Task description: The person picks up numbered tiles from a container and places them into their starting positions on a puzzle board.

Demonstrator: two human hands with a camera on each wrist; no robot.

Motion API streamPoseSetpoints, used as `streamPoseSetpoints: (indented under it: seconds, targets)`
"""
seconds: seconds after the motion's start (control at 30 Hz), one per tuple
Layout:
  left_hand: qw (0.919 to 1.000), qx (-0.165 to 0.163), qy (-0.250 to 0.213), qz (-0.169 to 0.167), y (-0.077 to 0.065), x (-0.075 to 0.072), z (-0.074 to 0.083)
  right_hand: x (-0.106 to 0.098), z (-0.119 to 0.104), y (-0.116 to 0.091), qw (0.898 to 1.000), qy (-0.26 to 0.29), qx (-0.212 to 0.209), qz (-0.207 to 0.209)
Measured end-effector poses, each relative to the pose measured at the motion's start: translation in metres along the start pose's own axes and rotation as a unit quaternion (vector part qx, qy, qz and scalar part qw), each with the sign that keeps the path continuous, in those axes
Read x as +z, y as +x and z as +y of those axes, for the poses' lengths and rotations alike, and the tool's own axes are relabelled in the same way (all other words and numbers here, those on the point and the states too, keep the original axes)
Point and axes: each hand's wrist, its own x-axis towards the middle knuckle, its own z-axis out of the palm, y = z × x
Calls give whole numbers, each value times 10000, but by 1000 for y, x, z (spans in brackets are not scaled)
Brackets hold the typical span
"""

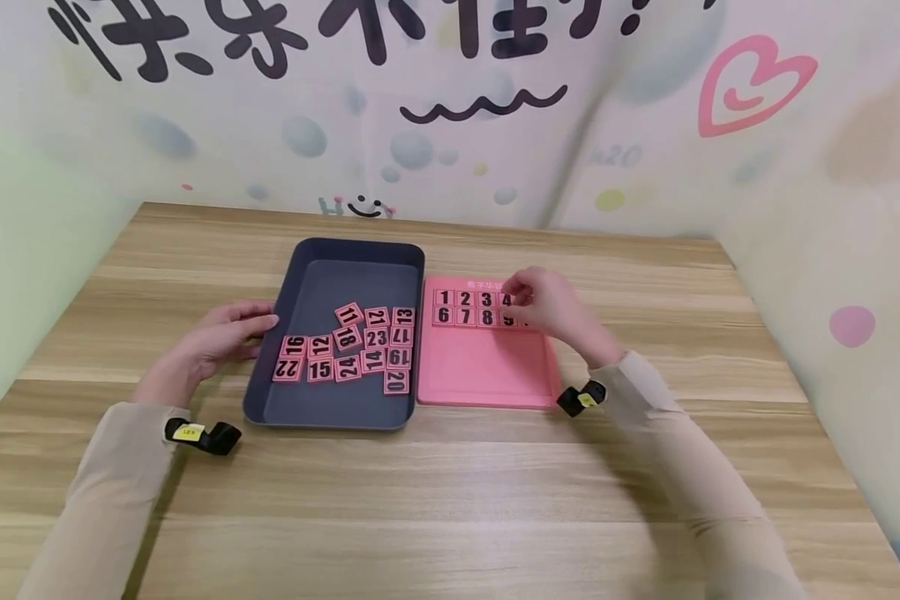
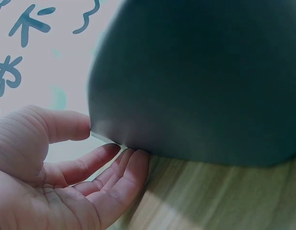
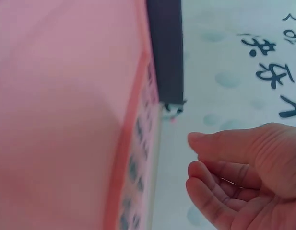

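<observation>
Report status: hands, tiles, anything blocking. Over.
Left hand holding edge of dark tray. Right hand over pink board, nothing visible in its grasp. Loose number tiles in tray. Right hand partly hiding board's number rows.

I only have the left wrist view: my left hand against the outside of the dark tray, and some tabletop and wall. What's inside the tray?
Observer: Loose number tiles lie in the tray.
Operator: What's just to the right of it?
Observer: A pink board, lying flat on the table.
Operator: Is anything above that?
Observer: Yes, the right hand is over its far right part, near the 4 tile.
</observation>
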Motion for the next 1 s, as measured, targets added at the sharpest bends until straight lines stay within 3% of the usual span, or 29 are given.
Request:
streamPoseSetpoints:
  seconds: [0.33, 0.6, 1.0]
  targets:
    - [10000, -53, 74, 40, 1, 0, 0, 22, -55, 34, 9973, 596, -307, -307]
    - [9999, -92, 120, 56, 0, 1, 0, 42, -87, 63, 9896, 1119, -597, -680]
    - [9998, -76, 154, 77, -2, 3, 3, 74, -112, 95, 9618, 2481, -449, -1064]
